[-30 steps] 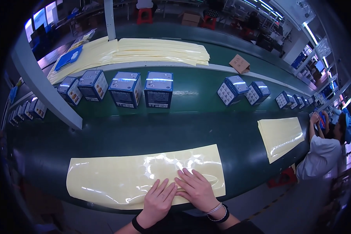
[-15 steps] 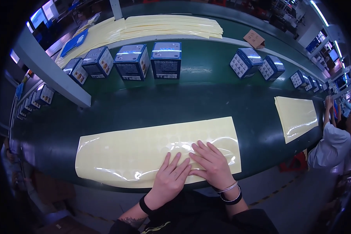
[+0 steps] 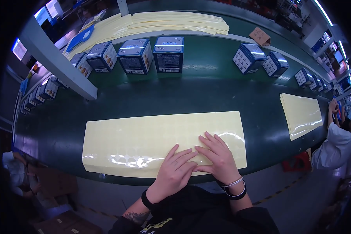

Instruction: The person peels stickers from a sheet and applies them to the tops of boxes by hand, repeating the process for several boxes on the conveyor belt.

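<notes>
Pale yellow and glossy, the circle-patterned sheet lies beneath the 2 hands, most of it reaching out to the left of the left hand. And look how close they are! The right hand is unclenched, fingers spread over the sheet, its thumb pointing at the left hand's fingers. Left hand: fingers stretched out, but its thumb is hidden, so I can't tell whether it's pinching an edge.

Now the danger. Just below the hands, the sheet's near edge runs right along the rim of the dark green table; 1 careless tug toward the body could drag it over and crease it. Fingers crowded together like this might get in each other's way, too. That silver bracelet behind the right hand could snag if the wrist drops. And the glare left of the left hand could easily hide a circle's outline.

Well to the right of the right hand, a pile of yellow sheets sits askew; an outstretched elbow might nudge it. Beyond the left hand, 4 blue boxes look safely out of reach.
</notes>
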Available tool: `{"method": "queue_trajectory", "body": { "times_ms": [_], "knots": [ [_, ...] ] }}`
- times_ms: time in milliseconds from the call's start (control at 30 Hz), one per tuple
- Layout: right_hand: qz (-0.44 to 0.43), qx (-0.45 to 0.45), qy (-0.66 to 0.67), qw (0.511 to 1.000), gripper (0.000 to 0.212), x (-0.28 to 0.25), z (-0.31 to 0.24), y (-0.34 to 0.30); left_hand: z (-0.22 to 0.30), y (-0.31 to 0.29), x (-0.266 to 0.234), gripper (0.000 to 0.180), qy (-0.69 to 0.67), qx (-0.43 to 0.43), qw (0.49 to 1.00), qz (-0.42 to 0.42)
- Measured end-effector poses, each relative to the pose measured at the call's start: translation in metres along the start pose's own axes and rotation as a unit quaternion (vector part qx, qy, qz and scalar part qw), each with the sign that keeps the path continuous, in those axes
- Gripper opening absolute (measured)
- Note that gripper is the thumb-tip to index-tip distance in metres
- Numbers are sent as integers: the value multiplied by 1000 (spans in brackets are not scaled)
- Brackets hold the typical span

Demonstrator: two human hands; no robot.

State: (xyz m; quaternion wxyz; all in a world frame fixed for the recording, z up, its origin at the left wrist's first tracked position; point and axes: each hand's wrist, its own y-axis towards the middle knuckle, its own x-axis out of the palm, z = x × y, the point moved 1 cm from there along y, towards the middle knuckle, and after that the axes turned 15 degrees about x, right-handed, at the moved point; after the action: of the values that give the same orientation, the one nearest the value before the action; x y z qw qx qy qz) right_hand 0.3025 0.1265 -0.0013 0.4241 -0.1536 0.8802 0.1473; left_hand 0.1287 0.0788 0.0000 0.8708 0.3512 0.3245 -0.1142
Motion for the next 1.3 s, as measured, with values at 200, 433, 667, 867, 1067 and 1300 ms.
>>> {"method": "queue_trajectory", "body": {
  "times_ms": [200, 433, 667, 867, 1067, 1300],
  "knots": [
    [3, 4, 3, 1000, 55, -4, 4, -1, -3, 4, 0, 12, -78, -34, 996, 38],
    [89, 20, -18, 996, 47, -21, 10, -15, -9, -6, 0, 53, -451, -173, 824, 295],
    [117, 207, -152, 959, 35, -82, 84, -69, 6, -5, -20, 64, -634, -181, 660, 360],
    [333, 255, -185, 889, 25, -114, 122, -100, 6, -5, -16, 64, -670, -193, 617, 364],
    [165, 58, -102, 979, 37, -55, 9, -64, 9, -8, -12, 64, -722, -127, 596, 326],
    [-54, 9, -50, 997, 60, -2, -30, -21, 21, -15, -23, 62, -637, -135, 660, 374]
  ]
}}
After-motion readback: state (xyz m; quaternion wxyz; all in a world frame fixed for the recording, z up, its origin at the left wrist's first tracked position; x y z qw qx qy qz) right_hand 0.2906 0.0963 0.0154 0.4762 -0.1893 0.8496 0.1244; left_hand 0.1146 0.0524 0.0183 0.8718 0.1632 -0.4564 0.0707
